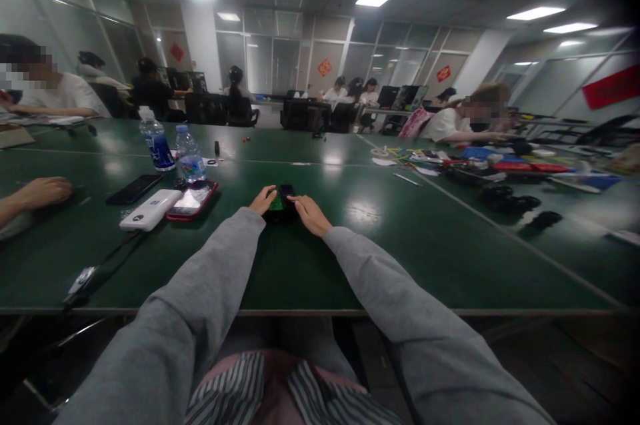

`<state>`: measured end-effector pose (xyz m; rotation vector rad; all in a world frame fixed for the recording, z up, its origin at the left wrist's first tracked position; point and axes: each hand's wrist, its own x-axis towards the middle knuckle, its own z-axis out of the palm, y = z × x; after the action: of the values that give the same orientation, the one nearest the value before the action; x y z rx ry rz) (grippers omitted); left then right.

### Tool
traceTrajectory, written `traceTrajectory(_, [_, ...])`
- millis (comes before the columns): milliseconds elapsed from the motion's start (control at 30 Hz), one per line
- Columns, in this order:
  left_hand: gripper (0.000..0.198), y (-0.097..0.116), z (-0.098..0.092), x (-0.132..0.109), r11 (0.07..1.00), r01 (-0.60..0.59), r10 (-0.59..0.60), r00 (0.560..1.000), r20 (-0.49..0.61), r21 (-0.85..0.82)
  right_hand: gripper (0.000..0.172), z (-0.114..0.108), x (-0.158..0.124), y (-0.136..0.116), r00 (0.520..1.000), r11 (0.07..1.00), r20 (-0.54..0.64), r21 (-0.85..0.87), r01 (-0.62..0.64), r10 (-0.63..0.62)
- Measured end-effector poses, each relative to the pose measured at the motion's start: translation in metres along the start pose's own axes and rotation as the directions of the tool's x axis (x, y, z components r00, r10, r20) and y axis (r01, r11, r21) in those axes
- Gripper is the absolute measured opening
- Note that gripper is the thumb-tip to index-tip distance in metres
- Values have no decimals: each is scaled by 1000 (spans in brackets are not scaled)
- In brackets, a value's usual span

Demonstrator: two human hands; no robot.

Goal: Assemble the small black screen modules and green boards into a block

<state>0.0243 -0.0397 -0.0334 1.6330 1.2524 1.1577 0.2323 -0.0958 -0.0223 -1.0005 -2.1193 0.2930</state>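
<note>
Both my arms, in grey sleeves, reach forward over the dark green table (350,245). My left hand (262,200) and my right hand (311,213) rest on either side of a small black device (281,203) with a green circuit board showing on its left part. The fingers of each hand curl against the device's edges and hold it flat on the table. What the device is exactly I cannot make out.
To the left lie a white power bank (150,210), a red-cased phone (193,199), a black phone (133,189) and two water bottles (156,140). Another person's hand (41,191) rests at far left. Tools and parts clutter the right side (500,168). Seated people ring the room.
</note>
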Motion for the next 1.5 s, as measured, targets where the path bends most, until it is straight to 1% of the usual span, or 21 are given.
traceTrajectory(200, [37, 1, -3, 1, 1000, -20, 20, 1000, 1, 22, 36, 0, 0, -6, 1000, 998, -14, -59, 14, -14])
traceTrajectory(467, [34, 9, -4, -3, 1000, -8, 8, 1000, -2, 6, 36, -4, 0, -7, 1000, 997, -22, -76, -18, 16])
traceTrajectory(633, [31, 10, -7, -2, 998, -1, 1, 1000, -9, -61, 38, -3, -1, -5, 999, 996, -26, -84, -27, 25])
traceTrajectory(767, [38, 4, -10, 2, 988, 11, -15, 1000, -25, -156, 39, -5, -1, -4, 999, 994, -44, -110, -16, 11])
traceTrajectory(833, [41, -1, -10, 6, 978, 15, -26, 998, -51, -206, 39, -7, 0, -3, 998, 991, -69, -132, -8, -1])
traceTrajectory(1000, [41, -14, -12, 14, 956, 25, -63, 991, -120, -292, 38, -15, 1, -6, 974, 966, -215, -257, 18, -75])
traceTrajectory(1100, [37, -15, -13, 15, 946, 29, -73, 989, -125, -324, 49, -21, 1, -14, 969, 962, -234, -272, 16, -83])
traceTrajectory(1167, [35, -15, -13, 15, 939, 29, -75, 990, -123, -342, 58, -22, 1, -19, 972, 966, -220, -258, 21, -80])
traceTrajectory(1233, [35, -14, -13, 14, 934, 25, -73, 990, -123, -357, 63, -21, 1, -22, 974, 957, -206, -289, 26, -89])
traceTrajectory(1367, [37, -11, -12, 13, 928, 7, -57, 991, -125, -372, 76, -15, 4, -15, 969, 904, -232, -427, -18, -90])
traceTrajectory(1433, [38, -9, -12, 12, 930, -5, -44, 991, -125, -368, 81, -12, 5, -10, 971, 895, -227, -445, -33, -77])
traceTrajectory(1500, [39, -6, -13, 10, 934, -18, -31, 991, -130, -357, 81, -10, 5, -5, 976, 899, -206, -436, -25, -73])
